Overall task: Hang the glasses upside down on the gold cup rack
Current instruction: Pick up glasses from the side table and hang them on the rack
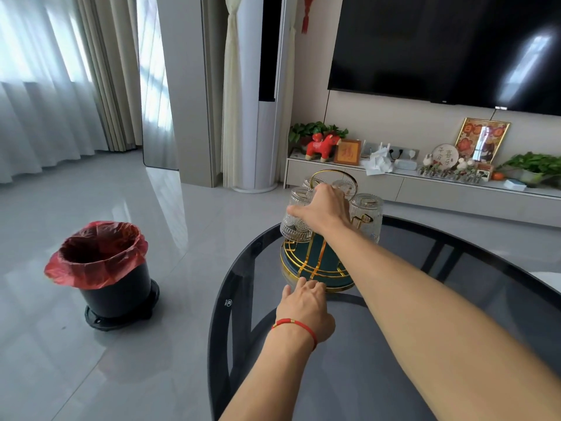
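A: Nearest to us are the two bare forearms, reaching out over the dark glass table (394, 344). The left hand (305, 305), the one with the red string bracelet (296, 326) at the wrist, lies low with its fingers spread flat, fingertips touching the front rim of the green tray (321, 262) that forms the rack's base.

B: Steadying it, I'd guess. And the right hand?

A: The right hand (324, 208) is up at the gold cup rack (334, 177), curled over the upper part of a patterned glass (296, 221) on the rack's left side. That glass is upside down, mouth toward the tray. Whether it is fully seated on its peg I cannot tell; the hand covers that part.

B: How far along is the job?

A: Well along, I think. Another glass (367, 214) hangs inverted on the right, and at least two more show behind the hand near the looped gold handle. No loose glasses are visible on the table.

B: So this may be the last one?

A: Possibly. What seems left is settling this glass and letting go. The bin with the red liner (100, 268) on the floor plays no part.
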